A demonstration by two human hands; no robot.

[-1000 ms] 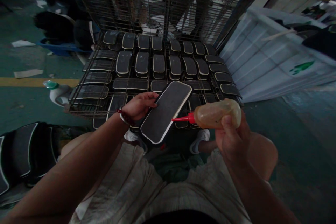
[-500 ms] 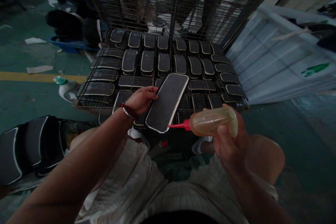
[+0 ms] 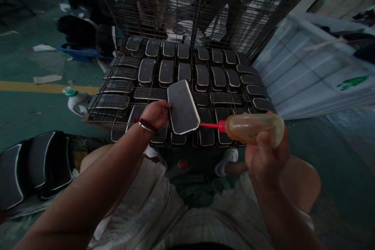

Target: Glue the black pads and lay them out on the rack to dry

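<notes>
My left hand (image 3: 157, 115) grips the left edge of a dark, rounded rectangular panel (image 3: 183, 107) with a pale rim. The panel is held up above the wire rack, its face tilted toward me. In my right hand (image 3: 265, 156) lies a squeeze bottle (image 3: 253, 128) of amber liquid, fingers wrapped round it. Its long red nozzle (image 3: 211, 125) points left, and the tip meets or nearly meets the panel's lower right corner. What my left fingers do behind the panel is hidden.
Many similar dark panels lie in rows on a wire rack (image 3: 96, 114) ahead. More panels (image 3: 31, 160) are stacked at my left. A white jug with a green cap (image 3: 76, 99) stands on the floor. At the right is a large white bin (image 3: 295, 70); a blue tub (image 3: 77, 52) sits far left.
The panel has turned counterclockwise, its top now leaning left. The bottle has moved right and slightly up, and its nozzle tip stays at the panel's lower right corner.
</notes>
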